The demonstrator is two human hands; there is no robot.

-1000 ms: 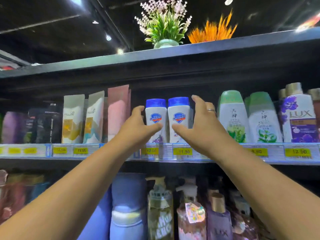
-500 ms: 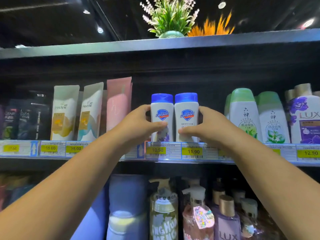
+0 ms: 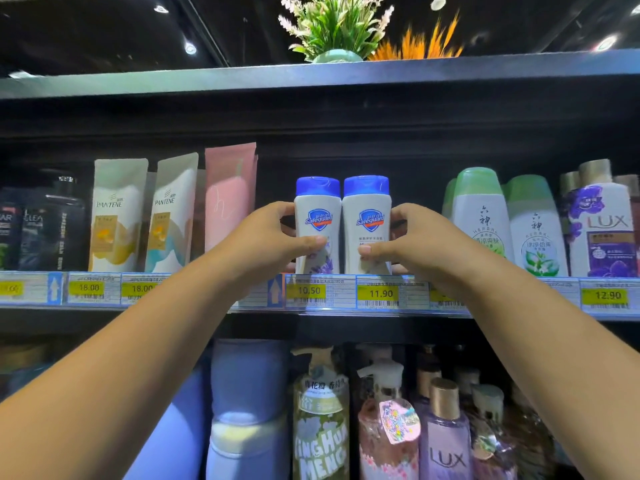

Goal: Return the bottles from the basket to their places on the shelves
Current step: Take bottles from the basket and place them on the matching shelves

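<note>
Two Safeguard bottles [image 3: 317, 220] stand upright, touching, at the shelf [image 3: 502, 308] front. Left hand [image 3: 263, 239] and right hand [image 3: 417, 244]: fingers clamped round one each. Risk: careless withdrawal could drag a bottle forward over the edge

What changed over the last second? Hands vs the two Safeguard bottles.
Both hands closed in. The left hand went from open fingers beside the left Safeguard bottle to gripping it, thumb on its front. The right hand did the same on the right Safeguard bottle, its raised fingers now curled round it. Unchanged: both bottles upright, side by side on the shelf.
</note>
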